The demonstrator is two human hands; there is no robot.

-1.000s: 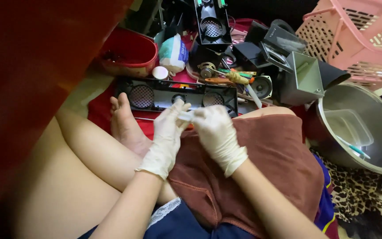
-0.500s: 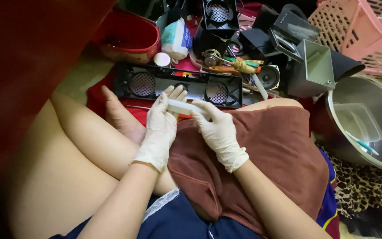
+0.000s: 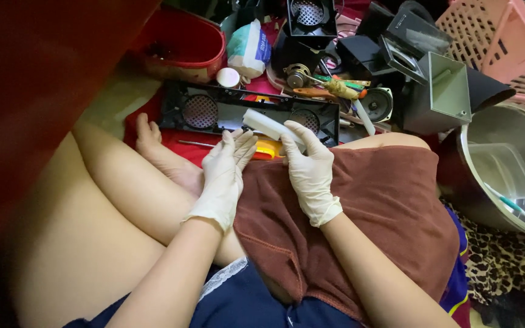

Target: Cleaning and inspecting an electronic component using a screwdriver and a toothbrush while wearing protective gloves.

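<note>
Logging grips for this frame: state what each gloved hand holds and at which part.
The right hand grips a white bar by its near end, fingers wrapped over it. The left hand holds nothing visible; its fingertips sit just beside the bar.

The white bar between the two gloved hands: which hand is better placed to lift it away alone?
Probably the right hand: its fingers close on the white bar. The left hand has open fingers at the bar's near end; whether they touch it is unclear.
</note>
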